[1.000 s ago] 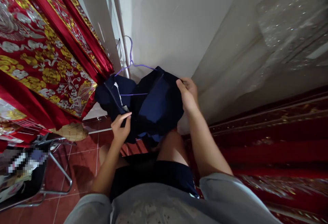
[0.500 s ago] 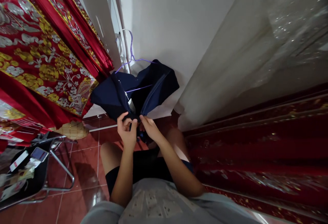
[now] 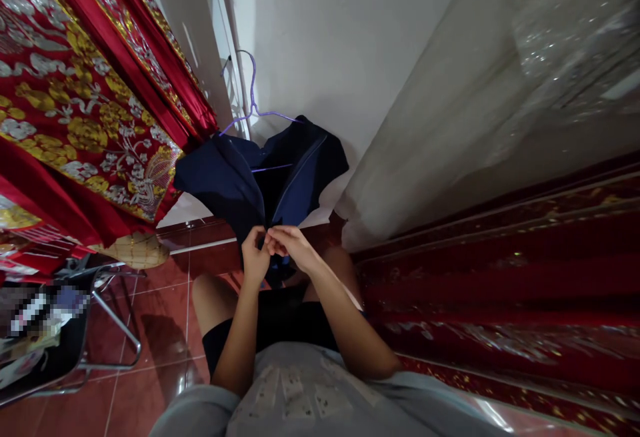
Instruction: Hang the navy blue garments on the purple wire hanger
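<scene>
A navy blue short-sleeved top (image 3: 215,180) hangs on a thin purple hanger (image 3: 254,100) against the white wall, its front open in a deep V. At the bottom of that V, my left hand (image 3: 255,257) is closed, thumb and fingers pinched at the fabric edge. My right hand (image 3: 295,249) meets it there, fingertips pressed together and touching the left ones. The exact bit of cloth between the fingers is hidden by them. Below the hands the top's lower part drops between my knees.
Red cloth with gold and silver embroidery (image 3: 95,110) hangs at left. Under it is a black chair (image 3: 75,330) with a metal frame, bearing small items, some blurred. Plastic-wrapped material (image 3: 430,110) and dark red fabric (image 3: 500,277) line the right. The floor (image 3: 160,330) is red tile.
My hands have drawn together at the front edges, and the left fingers, spread before, are now curled in. The white tag inside the opening no longer shows.
</scene>
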The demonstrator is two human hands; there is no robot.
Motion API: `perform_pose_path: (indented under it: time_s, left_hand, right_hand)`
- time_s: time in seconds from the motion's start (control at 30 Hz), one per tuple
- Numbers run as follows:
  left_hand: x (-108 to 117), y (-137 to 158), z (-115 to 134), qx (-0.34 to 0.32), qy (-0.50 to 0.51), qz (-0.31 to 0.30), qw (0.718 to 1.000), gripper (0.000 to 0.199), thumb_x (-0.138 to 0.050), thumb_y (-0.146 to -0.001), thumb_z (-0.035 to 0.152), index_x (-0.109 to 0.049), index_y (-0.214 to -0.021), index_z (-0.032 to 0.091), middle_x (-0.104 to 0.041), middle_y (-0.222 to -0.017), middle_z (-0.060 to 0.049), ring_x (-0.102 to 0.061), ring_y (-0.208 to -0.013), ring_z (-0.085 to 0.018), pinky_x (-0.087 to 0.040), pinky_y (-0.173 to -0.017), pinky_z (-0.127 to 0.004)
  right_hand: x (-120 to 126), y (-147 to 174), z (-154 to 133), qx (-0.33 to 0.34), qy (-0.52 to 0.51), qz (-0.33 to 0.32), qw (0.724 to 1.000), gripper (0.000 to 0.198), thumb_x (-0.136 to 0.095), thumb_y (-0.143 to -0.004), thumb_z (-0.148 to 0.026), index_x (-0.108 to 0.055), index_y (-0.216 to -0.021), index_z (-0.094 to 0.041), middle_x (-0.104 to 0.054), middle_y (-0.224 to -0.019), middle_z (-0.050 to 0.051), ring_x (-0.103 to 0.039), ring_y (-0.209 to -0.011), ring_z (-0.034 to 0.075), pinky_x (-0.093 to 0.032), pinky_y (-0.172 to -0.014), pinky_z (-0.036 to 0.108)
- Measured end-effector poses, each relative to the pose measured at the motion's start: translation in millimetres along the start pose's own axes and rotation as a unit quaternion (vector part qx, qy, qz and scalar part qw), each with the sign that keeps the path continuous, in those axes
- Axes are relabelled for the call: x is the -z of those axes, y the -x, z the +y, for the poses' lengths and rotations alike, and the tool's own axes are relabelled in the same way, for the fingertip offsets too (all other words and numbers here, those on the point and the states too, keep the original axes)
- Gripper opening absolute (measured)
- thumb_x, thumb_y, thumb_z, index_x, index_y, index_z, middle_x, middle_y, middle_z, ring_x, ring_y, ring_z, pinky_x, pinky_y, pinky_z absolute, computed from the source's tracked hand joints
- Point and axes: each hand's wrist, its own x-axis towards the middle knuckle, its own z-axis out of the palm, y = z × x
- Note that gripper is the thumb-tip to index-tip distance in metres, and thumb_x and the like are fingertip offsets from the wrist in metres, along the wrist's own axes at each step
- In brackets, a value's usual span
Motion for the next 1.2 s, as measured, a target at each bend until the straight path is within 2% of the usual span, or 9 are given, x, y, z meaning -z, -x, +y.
perform_pose_path:
  time_s: [0.17, 0.33, 0.43, 0.6, 0.7, 0.8, 0.93, 1.07, 1.2]
  left_hand:
    - [-1.6, -5.9, -6.8, -0.020, -0.066, -0.004, 0.998, 0.011, -0.064, -0.091, 0.027, -0.066, -0.085, 0.018, -0.069, -0.082, -0.001, -0.065, -0.081, -0.016, -0.049, -0.080, -0.026]
    - [-5.8, -16.6, -14.6, -0.039, -0.122, -0.006, 0.992, 0.013, -0.065, -0.091, 0.029, -0.066, -0.083, 0.018, -0.069, -0.079, -0.002, -0.067, -0.080, -0.017, -0.051, -0.079, -0.027]
    - [-5.2, -26.9, -16.2, -0.065, -0.157, -0.041, 0.985, 0.012, -0.064, -0.090, 0.023, -0.065, -0.080, 0.018, -0.069, -0.078, -0.003, -0.067, -0.076, -0.017, -0.051, -0.077, -0.028]
    - [6.7, -54.4, 3.1, -0.063, -0.233, -0.155, 0.958, 0.004, -0.070, -0.084, 0.012, -0.069, -0.081, 0.016, -0.075, -0.083, -0.007, -0.071, -0.079, -0.020, -0.055, -0.079, -0.031]
    - [14.2, -80.7, 49.0, -0.188, -0.168, -0.086, 0.964, 0.023, -0.061, -0.097, 0.023, -0.069, -0.118, 0.019, -0.076, -0.110, -0.009, -0.073, -0.097, -0.019, -0.056, -0.092, -0.033]
    - [16.8, -111.1, 109.3, -0.306, -0.168, -0.045, 0.936, 0.036, -0.043, -0.108, 0.032, -0.057, -0.140, 0.023, -0.074, -0.110, -0.007, -0.070, -0.094, -0.015, -0.054, -0.096, -0.033]
    - [11.9, -137.5, 159.0, -0.383, -0.245, -0.083, 0.886, 0.032, -0.041, -0.109, 0.036, -0.068, -0.116, 0.021, -0.071, -0.100, -0.005, -0.068, -0.093, -0.016, -0.052, -0.089, -0.031]
    - [5.3, -139.4, 162.8, -0.392, -0.306, -0.062, 0.865, 0.029, -0.044, -0.108, 0.033, -0.066, -0.095, 0.019, -0.067, -0.088, -0.004, -0.066, -0.087, -0.015, -0.049, -0.083, -0.027]
    - [17.2, -142.4, 165.0, -0.371, -0.317, -0.037, 0.872, 0.028, -0.046, -0.108, 0.035, -0.065, -0.096, 0.019, -0.067, -0.089, -0.004, -0.066, -0.089, -0.016, -0.048, -0.082, -0.027]
  right_hand:
    - [4.4, -28.0, -59.9, -0.027, -0.041, 0.065, 0.997, 0.025, -0.069, -0.072, -0.035, -0.059, -0.060, -0.015, -0.047, -0.043, -0.003, -0.031, -0.036, 0.005, -0.013, -0.039, 0.022]
    - [0.2, -68.6, -157.3, 0.079, -0.019, 0.066, 0.995, 0.024, -0.056, -0.088, -0.020, -0.058, -0.065, -0.014, -0.044, -0.045, -0.003, -0.028, -0.037, 0.004, -0.015, -0.038, 0.020]
    - [-9.0, -72.7, -182.3, 0.125, -0.025, 0.058, 0.990, 0.022, -0.058, -0.093, -0.025, -0.058, -0.073, -0.016, -0.047, -0.050, -0.003, -0.030, -0.041, 0.005, -0.017, -0.037, 0.019]
    - [-13.0, -56.3, -154.7, 0.146, -0.048, 0.061, 0.986, 0.036, -0.065, -0.094, -0.044, -0.052, -0.072, -0.019, -0.042, -0.049, -0.007, -0.031, -0.040, 0.005, -0.020, -0.038, 0.018]
    - [-7.3, -50.3, -140.5, 0.149, -0.029, 0.057, 0.987, 0.038, -0.068, -0.092, -0.045, -0.054, -0.070, -0.018, -0.044, -0.048, -0.006, -0.033, -0.039, 0.004, -0.021, -0.038, 0.019]
    - [-4.5, -46.0, -145.4, 0.161, -0.010, 0.040, 0.986, 0.037, -0.068, -0.092, -0.044, -0.057, -0.069, -0.017, -0.046, -0.048, -0.006, -0.035, -0.039, 0.005, -0.021, -0.038, 0.019]
    - [-5.1, -38.5, -162.6, 0.200, 0.030, 0.034, 0.979, 0.037, -0.066, -0.093, -0.046, -0.061, -0.071, -0.017, -0.049, -0.048, -0.004, -0.038, -0.041, 0.006, -0.023, -0.039, 0.020]
    - [-0.1, -43.5, -159.0, 0.245, 0.102, 0.047, 0.963, 0.037, -0.064, -0.094, -0.045, -0.062, -0.070, -0.017, -0.052, -0.048, -0.004, -0.039, -0.041, 0.006, -0.028, -0.043, 0.021]
    - [10.4, -63.2, -118.2, 0.214, 0.195, 0.092, 0.953, 0.036, -0.059, -0.094, -0.039, -0.067, -0.068, -0.015, -0.054, -0.046, -0.002, -0.043, -0.043, 0.008, -0.034, -0.051, 0.023]
